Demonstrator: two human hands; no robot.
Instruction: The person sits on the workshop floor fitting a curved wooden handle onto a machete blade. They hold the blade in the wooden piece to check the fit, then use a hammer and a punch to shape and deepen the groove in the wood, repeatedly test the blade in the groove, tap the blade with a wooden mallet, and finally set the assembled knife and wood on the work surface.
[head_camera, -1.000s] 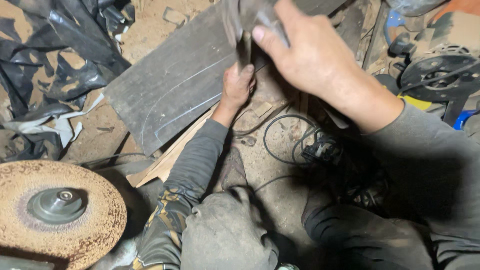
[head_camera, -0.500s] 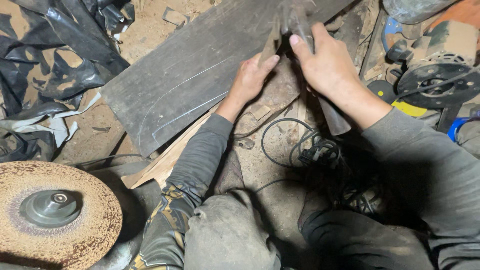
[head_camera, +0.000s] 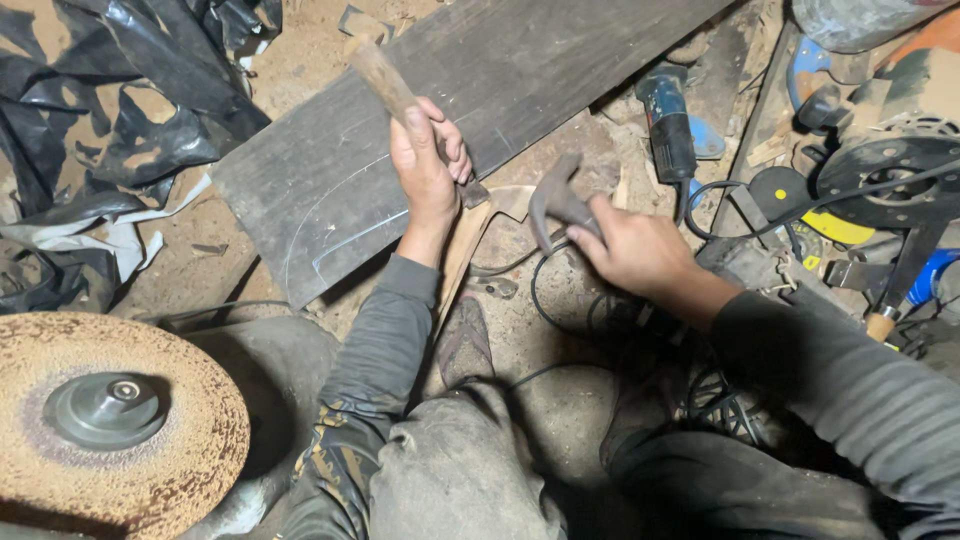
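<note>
While both grip | left hand (head_camera: 428, 165): wooden handle (head_camera: 385, 80) | right hand (head_camera: 640, 250): hammer head (head_camera: 555, 200) | dirt floor (head_camera: 540, 330), dark board (head_camera: 400, 150)

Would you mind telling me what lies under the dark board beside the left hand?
The dark board lies on sandy, dusty ground, its near corner overlapping a pale wooden piece. The left hand, gripping a wooden handle, covers part of it; whatever sits beneath the board's middle is hidden.
</note>
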